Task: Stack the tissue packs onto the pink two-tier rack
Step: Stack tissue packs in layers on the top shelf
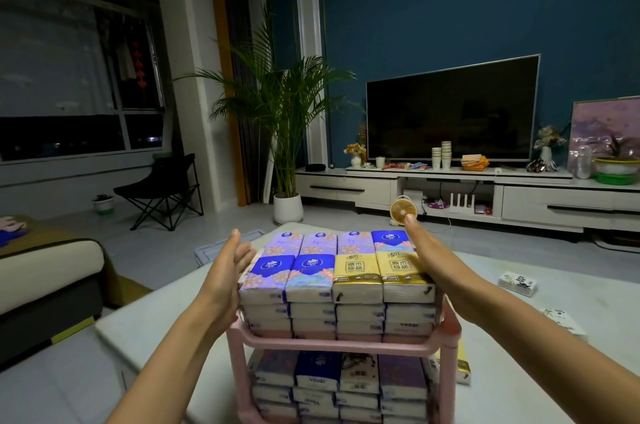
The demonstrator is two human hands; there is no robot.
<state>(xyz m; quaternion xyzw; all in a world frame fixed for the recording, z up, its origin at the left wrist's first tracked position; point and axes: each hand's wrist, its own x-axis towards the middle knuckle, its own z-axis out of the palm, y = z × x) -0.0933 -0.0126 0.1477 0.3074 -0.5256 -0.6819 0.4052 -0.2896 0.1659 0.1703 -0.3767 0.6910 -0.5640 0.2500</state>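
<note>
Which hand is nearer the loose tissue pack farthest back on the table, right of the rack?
Right. The right hand lies along the right side of the stack, toward the loose pack; the left hand is at its left side, the whole stack between.

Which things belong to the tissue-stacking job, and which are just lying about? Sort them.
Job: pink plastic two-tier rack; plastic-wrapped tissue packs stacked on it; loose white tissue pack on the table; left hand; right hand.
Lying about: black flat-screen television; stacked white paper cups; round orange fan; black folding chair.
</note>
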